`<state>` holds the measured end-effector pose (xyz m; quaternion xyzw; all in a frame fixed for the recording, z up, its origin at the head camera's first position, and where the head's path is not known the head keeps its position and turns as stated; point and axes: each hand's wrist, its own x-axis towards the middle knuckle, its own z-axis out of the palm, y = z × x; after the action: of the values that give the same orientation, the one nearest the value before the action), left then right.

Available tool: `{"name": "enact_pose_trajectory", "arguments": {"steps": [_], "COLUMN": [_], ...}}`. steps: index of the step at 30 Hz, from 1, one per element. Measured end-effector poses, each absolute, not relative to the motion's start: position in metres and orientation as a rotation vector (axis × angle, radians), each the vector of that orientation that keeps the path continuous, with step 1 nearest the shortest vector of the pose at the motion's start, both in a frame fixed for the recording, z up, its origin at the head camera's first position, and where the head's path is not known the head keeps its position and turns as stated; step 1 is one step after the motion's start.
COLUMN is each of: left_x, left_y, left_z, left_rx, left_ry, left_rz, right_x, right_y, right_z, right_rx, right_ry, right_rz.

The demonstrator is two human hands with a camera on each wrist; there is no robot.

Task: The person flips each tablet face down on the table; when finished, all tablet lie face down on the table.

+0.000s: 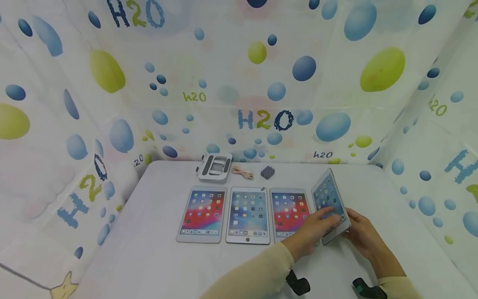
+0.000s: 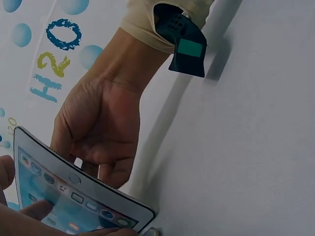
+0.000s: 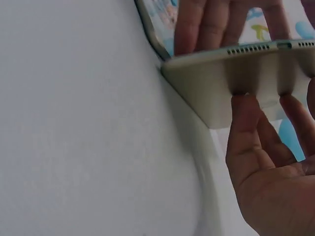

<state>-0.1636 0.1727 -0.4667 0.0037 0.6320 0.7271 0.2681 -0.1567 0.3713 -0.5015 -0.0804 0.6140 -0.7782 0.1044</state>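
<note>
While over wht tbl (image 1: 149, 224) amid H2O walls (image 1: 224, 41), R hand (image 1: 361, 235) gripping tablet (image 1: 327, 193), L (image 1: 309, 232) outstretched.

This looks like a makeshift screened-off booth: sheeting (image 1: 224, 54) printed with bubbles (image 1: 276, 91) and "H2O" lettering (image 1: 245, 119) rises beyond the hands (image 1: 308, 234) (image 1: 364, 236) and on either side of them, around the white tabletop (image 1: 143, 232) beneath them.

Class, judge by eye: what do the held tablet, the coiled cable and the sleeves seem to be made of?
Held tablet: smooth front, probably glass, over lit icons; satin back, likely metal, with blurred finger shading.
Coiled cable: flexible, judging by its loops; perhaps plastic-coated or braided, too small to tell.
Sleeves: matte fabric, wrapping softly round the arms.
</note>
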Motion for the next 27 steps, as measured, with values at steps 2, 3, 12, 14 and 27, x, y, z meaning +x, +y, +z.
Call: {"name": "enact_pose_trajectory", "arguments": {"steps": [2,3,12,14,27], "left_x": [-0.162,-0.162,-0.167,-0.169,-0.167], "left_y": [0.173,0.173,0.171,0.171,0.171], "left_z": [-0.464,-0.463,-0.456,-0.457,-0.469], "left_rx": [0.000,-0.003,-0.055,-0.054,0.047], "left_ry": [1.725,1.727,1.599,1.539,1.247], "left_rz": [1.972,1.983,2.169,2.225,2.357], "right_x": [-0.156,-0.155,-0.156,-0.156,-0.166], "right_y": [0.366,0.364,0.343,0.341,0.370], "right_z": [-0.503,-0.504,-0.500,-0.498,-0.484], "right_rx": [-0.202,-0.187,-0.072,-0.023,0.490], "right_ry": [1.872,1.903,2.195,2.272,2.261], "right_rz": [-2.257,-2.245,-2.107,-2.052,-1.858]}}
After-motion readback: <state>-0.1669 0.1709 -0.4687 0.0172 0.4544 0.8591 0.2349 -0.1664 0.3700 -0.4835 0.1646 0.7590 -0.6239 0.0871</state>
